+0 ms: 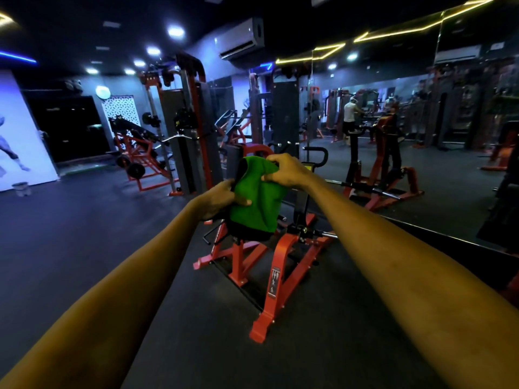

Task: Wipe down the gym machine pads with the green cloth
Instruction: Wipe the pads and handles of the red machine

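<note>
The green cloth (257, 200) is draped over the black pad (247, 234) of an orange-framed gym machine (276, 265) in the middle of the view. My left hand (222, 199) grips the cloth's left side, thumb lying across the fabric. My right hand (285, 171) clutches the cloth's top edge with curled fingers. Most of the pad is hidden under the cloth; only its dark lower rim and left edge show.
Dark rubber flooring surrounds the machine. More orange machines stand behind to the left (140, 161) and to the right (384, 169). A mirror wall (421, 108) runs along the right, reflecting a person. A small bucket (21, 188) sits on the floor at far left.
</note>
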Demonstrator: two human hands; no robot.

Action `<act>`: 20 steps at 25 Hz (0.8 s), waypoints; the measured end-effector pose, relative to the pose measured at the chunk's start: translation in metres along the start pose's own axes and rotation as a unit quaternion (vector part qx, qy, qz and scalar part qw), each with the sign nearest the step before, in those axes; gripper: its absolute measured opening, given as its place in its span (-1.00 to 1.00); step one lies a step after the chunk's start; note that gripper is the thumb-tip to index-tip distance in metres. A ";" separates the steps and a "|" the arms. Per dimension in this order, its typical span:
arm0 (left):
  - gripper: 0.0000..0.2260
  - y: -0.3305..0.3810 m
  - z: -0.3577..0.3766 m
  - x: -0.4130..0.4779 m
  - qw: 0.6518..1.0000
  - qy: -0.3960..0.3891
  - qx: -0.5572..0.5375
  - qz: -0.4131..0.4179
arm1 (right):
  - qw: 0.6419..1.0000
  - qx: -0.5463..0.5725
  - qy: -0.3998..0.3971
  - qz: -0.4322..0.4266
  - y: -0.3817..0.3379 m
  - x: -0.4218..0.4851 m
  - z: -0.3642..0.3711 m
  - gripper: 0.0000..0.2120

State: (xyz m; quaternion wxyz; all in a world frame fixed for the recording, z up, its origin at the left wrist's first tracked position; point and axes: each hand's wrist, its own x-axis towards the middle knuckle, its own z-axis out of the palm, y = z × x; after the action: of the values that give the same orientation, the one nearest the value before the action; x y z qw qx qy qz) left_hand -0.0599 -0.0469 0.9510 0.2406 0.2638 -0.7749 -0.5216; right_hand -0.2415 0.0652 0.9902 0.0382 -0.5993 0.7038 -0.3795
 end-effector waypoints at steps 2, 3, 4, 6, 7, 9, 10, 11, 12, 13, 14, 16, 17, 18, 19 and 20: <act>-0.78 -0.007 0.006 -0.006 0.999 0.027 0.018 -0.010 | 0.998 0.035 0.047 -0.034 -0.003 -0.005 0.000 -0.67; -0.83 -0.009 0.007 -0.006 0.998 0.065 0.002 -0.005 | 0.998 0.050 0.034 -0.028 -0.004 -0.006 -0.002 -0.63; -0.87 -0.009 0.005 -0.002 0.994 0.105 -0.019 0.000 | 0.998 0.066 -0.014 -0.006 -0.006 -0.007 -0.006 -0.59; -0.83 -0.003 0.000 0.001 0.989 0.142 -0.027 0.018 | 0.969 0.124 -0.204 0.057 -0.005 -0.009 -0.014 -0.56; -0.78 0.001 -0.001 0.001 0.990 0.138 -0.006 0.027 | 0.944 0.152 -0.282 0.078 -0.004 -0.010 -0.016 -0.58; -0.76 0.010 0.002 -0.001 0.992 0.104 0.053 0.040 | 0.931 0.156 -0.319 0.085 0.000 -0.009 -0.014 -0.60; -0.78 0.013 0.004 -0.001 0.992 0.095 0.076 0.045 | 0.944 0.134 -0.292 0.080 0.001 -0.007 -0.011 -0.57; -0.77 0.016 0.006 -0.001 0.991 0.089 0.089 0.054 | 0.957 0.112 -0.255 0.075 0.002 -0.004 -0.006 -0.49; -0.73 0.017 0.009 0.001 0.990 0.083 0.093 0.062 | 0.966 0.097 -0.230 0.072 0.002 -0.003 -0.001 -0.41; -0.69 0.019 0.012 0.001 0.990 0.077 0.096 0.071 | 0.968 0.090 -0.223 0.075 0.004 -0.001 0.004 -0.37; -0.68 0.021 0.015 0.001 0.991 0.071 0.087 0.077 | 0.967 0.081 -0.230 0.076 0.006 -0.002 0.008 -0.39; -0.74 0.022 0.014 0.001 0.990 0.070 0.089 0.086 | 0.963 0.072 -0.244 0.094 0.013 -0.002 0.014 -0.55; -0.78 0.022 0.010 0.003 0.986 0.077 0.115 0.098 | 0.962 0.076 -0.240 0.110 0.017 -0.002 0.018 -0.61; -0.79 0.020 0.005 0.006 0.978 0.086 0.157 0.108 | 0.963 0.077 -0.227 0.123 0.020 -0.002 0.022 -0.63; -0.80 0.015 -0.004 0.011 0.962 0.089 0.229 0.116 | 0.967 0.068 -0.210 0.127 0.023 -0.002 0.025 -0.62; -0.79 0.010 -0.014 0.013 0.938 0.090 0.316 0.110 | 0.974 0.042 -0.186 0.123 0.027 -0.001 0.028 -0.59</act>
State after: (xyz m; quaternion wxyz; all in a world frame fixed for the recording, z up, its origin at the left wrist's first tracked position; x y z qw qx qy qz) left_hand -0.0625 -0.0623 0.9663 0.2694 0.2850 -0.8992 -0.1939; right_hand -0.2488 0.0525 0.9547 0.2402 -0.5657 0.7363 -0.2831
